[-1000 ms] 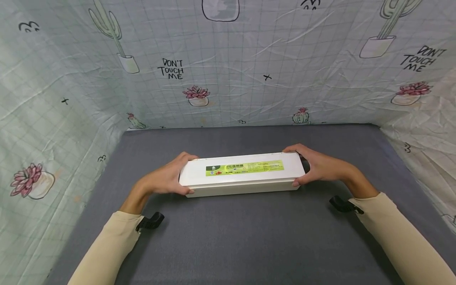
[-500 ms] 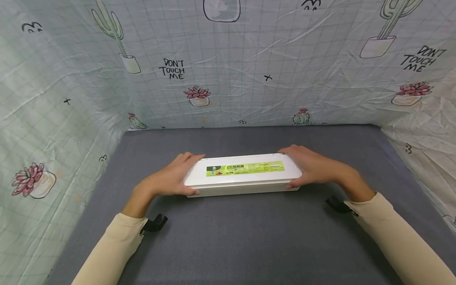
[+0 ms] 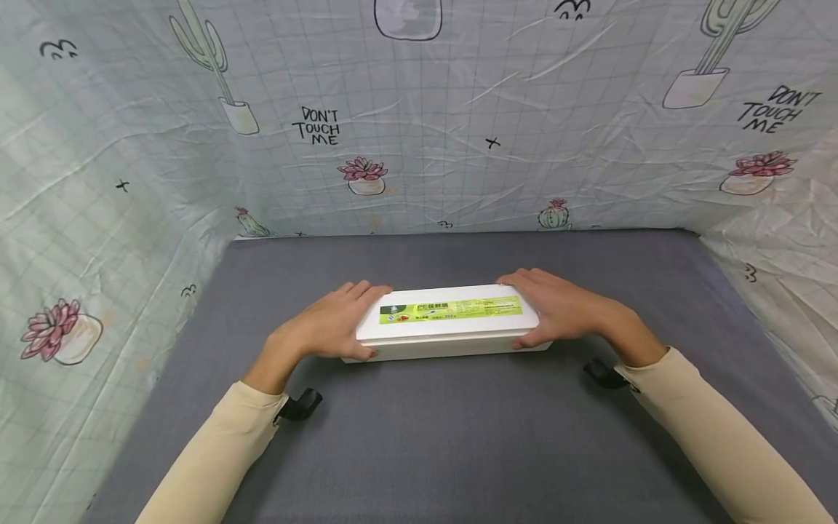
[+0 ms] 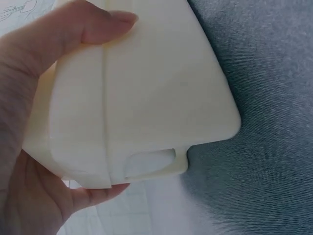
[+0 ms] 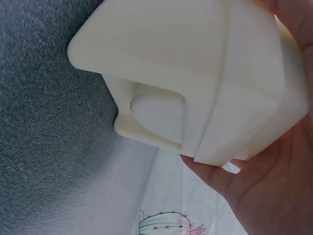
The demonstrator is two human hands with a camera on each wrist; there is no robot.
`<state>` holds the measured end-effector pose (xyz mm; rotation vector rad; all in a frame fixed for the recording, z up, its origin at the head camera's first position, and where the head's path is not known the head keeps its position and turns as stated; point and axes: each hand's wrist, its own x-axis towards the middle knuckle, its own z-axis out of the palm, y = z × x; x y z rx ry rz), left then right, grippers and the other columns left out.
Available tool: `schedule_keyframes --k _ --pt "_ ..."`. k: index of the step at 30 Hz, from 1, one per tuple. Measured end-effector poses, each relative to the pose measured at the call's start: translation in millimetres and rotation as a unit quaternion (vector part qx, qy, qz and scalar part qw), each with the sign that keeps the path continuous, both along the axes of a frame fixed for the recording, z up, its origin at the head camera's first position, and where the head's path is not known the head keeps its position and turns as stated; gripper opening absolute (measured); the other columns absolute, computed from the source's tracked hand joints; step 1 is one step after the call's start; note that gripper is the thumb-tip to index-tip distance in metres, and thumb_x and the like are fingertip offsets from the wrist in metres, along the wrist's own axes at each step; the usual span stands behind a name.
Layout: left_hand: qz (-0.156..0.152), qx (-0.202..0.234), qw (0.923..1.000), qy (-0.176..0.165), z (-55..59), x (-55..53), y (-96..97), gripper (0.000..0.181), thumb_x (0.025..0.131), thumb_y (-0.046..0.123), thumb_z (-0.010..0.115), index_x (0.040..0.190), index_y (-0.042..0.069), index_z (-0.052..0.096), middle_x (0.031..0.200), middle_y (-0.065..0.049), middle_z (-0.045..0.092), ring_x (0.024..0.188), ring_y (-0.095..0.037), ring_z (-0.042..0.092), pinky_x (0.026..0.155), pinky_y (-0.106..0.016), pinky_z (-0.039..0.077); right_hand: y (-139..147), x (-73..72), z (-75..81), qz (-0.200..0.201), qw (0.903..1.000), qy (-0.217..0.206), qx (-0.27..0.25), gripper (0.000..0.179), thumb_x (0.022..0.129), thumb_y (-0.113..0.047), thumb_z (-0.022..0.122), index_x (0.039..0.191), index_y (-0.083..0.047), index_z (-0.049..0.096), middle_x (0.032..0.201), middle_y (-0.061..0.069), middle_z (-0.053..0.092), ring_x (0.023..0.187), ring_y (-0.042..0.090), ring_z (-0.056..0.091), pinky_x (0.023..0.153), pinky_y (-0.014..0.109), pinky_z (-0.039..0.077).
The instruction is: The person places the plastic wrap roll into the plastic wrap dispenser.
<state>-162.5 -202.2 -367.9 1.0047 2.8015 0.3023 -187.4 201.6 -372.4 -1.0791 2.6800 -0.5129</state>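
Observation:
A long white cling film box [image 3: 452,331] lies crosswise on the grey cloth, its green and yellow label [image 3: 452,310] facing up. My left hand [image 3: 330,325] grips it near the left end, thumb on the front side and fingers over the back edge. Near the other end, my right hand [image 3: 564,309] holds it the same way. In the left wrist view, the thumb presses the front of the box [image 4: 151,93], and a slot opens in its end wall. A similar opening shows in the box's other end [image 5: 161,49] in the right wrist view.
Grey cloth [image 3: 445,437] covers the table, reaching back to a hanging sheet [image 3: 419,131] printed with cacti and words. More of this fabric stands on the left and right sides. A black strap piece sticks out at each wrist, below the beige sleeves [image 3: 216,447].
Both hands have slid inward along the cling film box from its ends, the left toward the right and the right toward the left. The box has stayed in about the same place.

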Motion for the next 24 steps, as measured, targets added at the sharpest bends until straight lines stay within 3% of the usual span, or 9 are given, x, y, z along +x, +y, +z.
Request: schedule_keyframes --k 13,24 --pt "0.008 0.005 1.0000 0.003 -2.3 -3.5 -2.4 0.099 0.073 0.042 0.085 0.156 0.018 0.036 0.134 -0.005 0.052 0.113 -0.025 0.050 0.090 -0.045 0.046 -1 5.8 -1.8 -0.027 0.9989 0.025 0.027 0.101 0.073 -0.065 0.081 0.152 -0.014 0.041 0.131 -0.003 0.052 0.110 0.016 0.048 0.079 0.035 0.045" --pt "0.003 0.022 0.9997 -0.012 -3.9 -10.9 -4.3 0.098 0.072 0.039 0.084 0.156 0.021 0.037 0.135 -0.001 0.052 0.114 -0.022 0.048 0.092 -0.043 0.044 0 1.4 -1.1 -0.024 0.9997 0.004 0.006 0.101 0.072 -0.063 0.083 0.151 -0.015 0.042 0.130 -0.001 0.053 0.110 0.017 0.048 0.089 0.038 0.043"
